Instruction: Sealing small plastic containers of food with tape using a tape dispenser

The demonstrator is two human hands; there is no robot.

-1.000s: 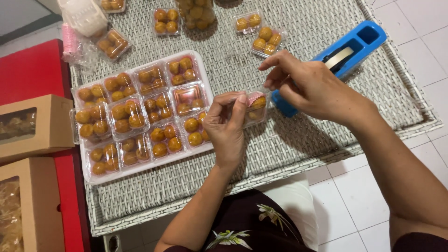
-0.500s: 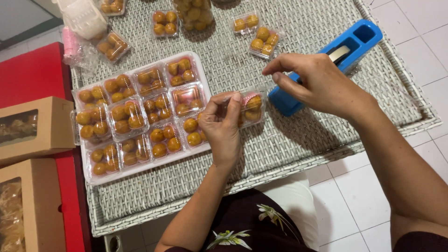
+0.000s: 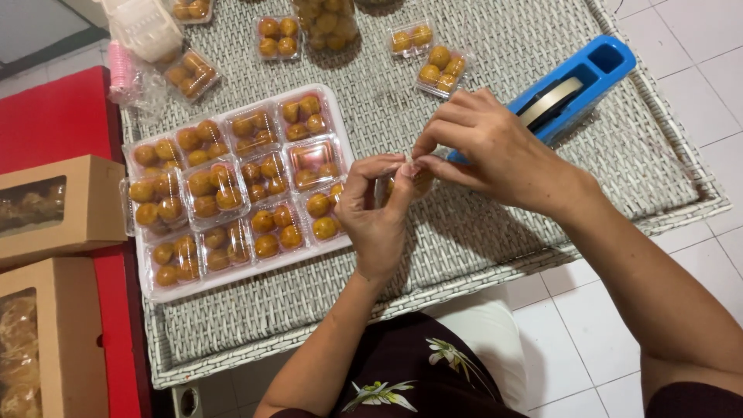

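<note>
Small clear box of round yellow pastries (image 3: pixel 414 182) pinched between left hand (image 3: pixel 377 210) and right hand (image 3: pixel 491 151), mostly hidden by fingers. Blue tape dispenser (image 3: pixel 573 89) just beyond, far right; white tray of filled boxes (image 3: pixel 232 279) close left.

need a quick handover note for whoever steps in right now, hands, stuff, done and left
Left hand and right hand both pinch one small clear box of cookies over the wicker table.
Blue tape dispenser lies just behind the right hand.
Done: a white tray of filled boxes sits left of the hands.
Left: the held box, plus loose boxes at the far edge.
</note>
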